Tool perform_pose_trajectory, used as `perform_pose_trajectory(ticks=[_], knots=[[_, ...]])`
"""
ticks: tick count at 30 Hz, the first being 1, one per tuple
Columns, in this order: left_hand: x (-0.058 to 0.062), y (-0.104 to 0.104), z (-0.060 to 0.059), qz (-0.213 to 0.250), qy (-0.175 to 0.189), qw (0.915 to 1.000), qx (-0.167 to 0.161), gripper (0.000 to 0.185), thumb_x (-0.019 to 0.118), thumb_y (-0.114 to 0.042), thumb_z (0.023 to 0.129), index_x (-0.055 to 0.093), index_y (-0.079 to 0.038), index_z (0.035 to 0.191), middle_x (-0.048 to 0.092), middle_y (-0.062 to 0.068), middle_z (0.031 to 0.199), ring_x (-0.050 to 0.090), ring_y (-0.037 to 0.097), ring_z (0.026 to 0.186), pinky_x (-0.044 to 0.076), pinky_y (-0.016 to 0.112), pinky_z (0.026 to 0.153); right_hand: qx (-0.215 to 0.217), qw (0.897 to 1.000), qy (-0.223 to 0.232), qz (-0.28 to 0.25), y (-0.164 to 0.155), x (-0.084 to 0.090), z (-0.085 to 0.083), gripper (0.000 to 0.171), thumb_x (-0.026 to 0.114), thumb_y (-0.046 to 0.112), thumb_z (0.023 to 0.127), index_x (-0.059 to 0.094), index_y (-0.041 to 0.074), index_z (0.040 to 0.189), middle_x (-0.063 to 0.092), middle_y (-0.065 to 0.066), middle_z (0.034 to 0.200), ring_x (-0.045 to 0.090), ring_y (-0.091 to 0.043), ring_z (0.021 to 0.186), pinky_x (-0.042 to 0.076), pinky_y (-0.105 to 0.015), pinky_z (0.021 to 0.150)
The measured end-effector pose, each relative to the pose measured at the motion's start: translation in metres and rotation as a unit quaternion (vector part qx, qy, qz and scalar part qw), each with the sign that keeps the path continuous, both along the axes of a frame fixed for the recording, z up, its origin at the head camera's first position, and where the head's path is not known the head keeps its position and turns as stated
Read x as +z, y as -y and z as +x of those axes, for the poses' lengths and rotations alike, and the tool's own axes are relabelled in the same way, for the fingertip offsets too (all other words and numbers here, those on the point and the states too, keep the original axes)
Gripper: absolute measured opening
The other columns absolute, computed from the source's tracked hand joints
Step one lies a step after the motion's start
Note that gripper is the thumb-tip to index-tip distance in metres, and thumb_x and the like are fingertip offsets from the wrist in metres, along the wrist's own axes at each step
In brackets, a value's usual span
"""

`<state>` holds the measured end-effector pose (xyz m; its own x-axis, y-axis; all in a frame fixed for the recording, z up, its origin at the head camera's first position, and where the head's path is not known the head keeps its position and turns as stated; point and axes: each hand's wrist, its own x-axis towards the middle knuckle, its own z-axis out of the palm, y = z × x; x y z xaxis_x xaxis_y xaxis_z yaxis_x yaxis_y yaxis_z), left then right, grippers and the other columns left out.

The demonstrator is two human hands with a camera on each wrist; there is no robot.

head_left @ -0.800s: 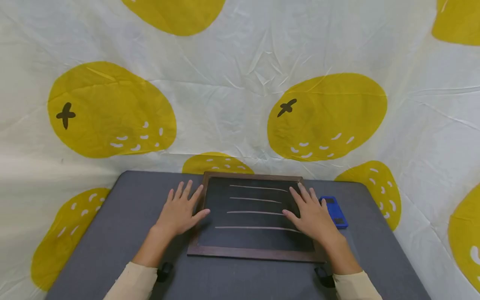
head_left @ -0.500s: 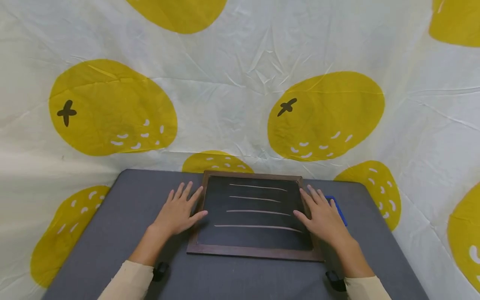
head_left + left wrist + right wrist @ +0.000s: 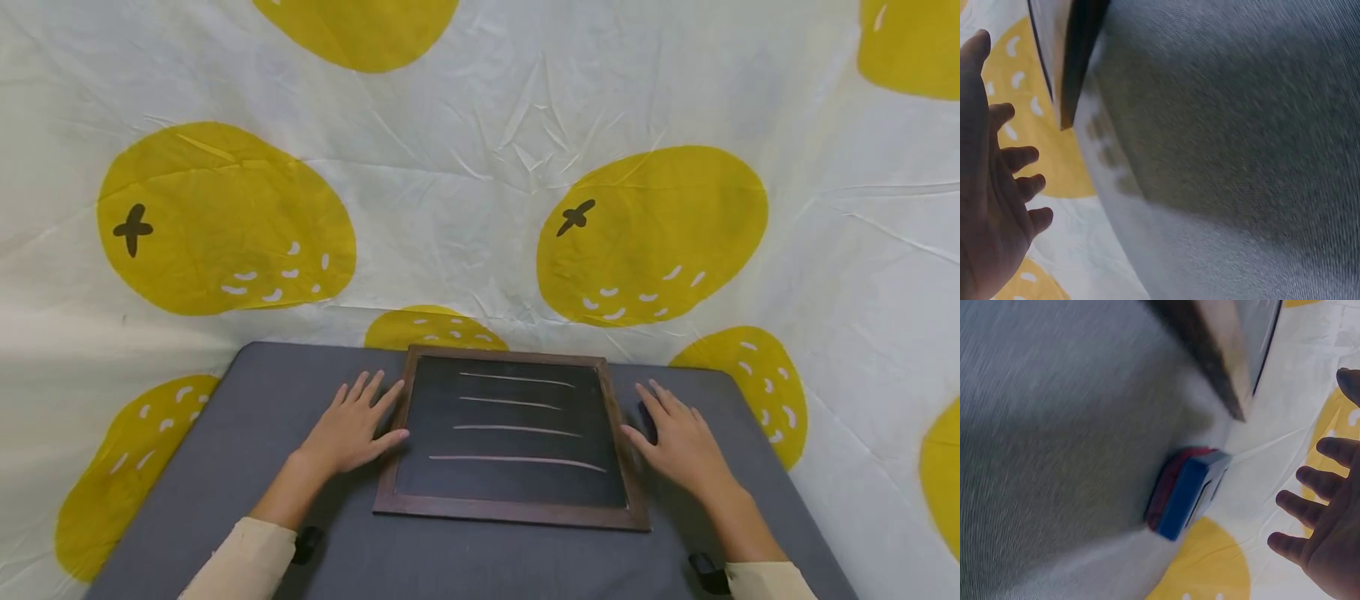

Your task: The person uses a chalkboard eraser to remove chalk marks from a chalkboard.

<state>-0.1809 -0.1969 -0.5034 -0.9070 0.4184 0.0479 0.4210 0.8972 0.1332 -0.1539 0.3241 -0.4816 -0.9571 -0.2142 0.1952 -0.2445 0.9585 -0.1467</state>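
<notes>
Fingers of the left hand lie spread flat, thumb touching the chalkboard frame. The right hand is spread wide too, over the blue eraser on the tabletop.

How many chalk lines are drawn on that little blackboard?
4, stacked one under another on the framed blackboard: the top line near the far edge, a second, a third, and the longest nearest the person. None looks hidden by either hand.

One chalkboard (four chalk lines), one blue eraser, two hands
</notes>
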Motion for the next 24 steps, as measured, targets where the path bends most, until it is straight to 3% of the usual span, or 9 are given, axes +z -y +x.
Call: perform_pose_trajectory(ticks=[10,19,24], knots=[[-0.009,0.012,-0.007,0.001,-0.004,0.9997,-0.025,0.081,0.051,-0.068,0.099,0.033,-0.024,0.164,0.031,0.02,0.167,0.026,0.048,0.154,0.026,0.07,0.12,-0.001,1.0,-0.015,0.016,-0.027,-0.01,-0.007,0.08,0.075,0.045,0.091,0.049,-0.004,0.15,0.047,-0.036,0.15,0.054,-0.057,0.126,0.047,-0.07,0.1],[-0.016,0.015,-0.011,0.001,0.012,0.9994,-0.033,0.082,0.05,-0.07,0.098,0.033,-0.025,0.164,0.031,0.019,0.167,0.027,0.049,0.153,0.026,0.07,0.119,-0.049,0.998,0.048,-0.009,-0.041,-0.018,-0.011,0.09,0.07,0.056,0.093,0.041,-0.005,0.153,0.044,-0.038,0.146,0.05,-0.063,0.121,0.045,-0.078,0.09],[-0.02,0.015,-0.013,-0.003,0.016,0.999,-0.042,0.081,0.05,-0.071,0.098,0.033,-0.026,0.164,0.032,0.019,0.167,0.029,0.049,0.153,0.028,0.07,0.119,-0.069,0.995,0.062,-0.039,-0.049,-0.03,-0.009,0.097,0.071,0.057,0.092,0.037,-0.011,0.152,0.043,-0.043,0.139,0.05,-0.063,0.115,0.047,-0.076,0.086]])
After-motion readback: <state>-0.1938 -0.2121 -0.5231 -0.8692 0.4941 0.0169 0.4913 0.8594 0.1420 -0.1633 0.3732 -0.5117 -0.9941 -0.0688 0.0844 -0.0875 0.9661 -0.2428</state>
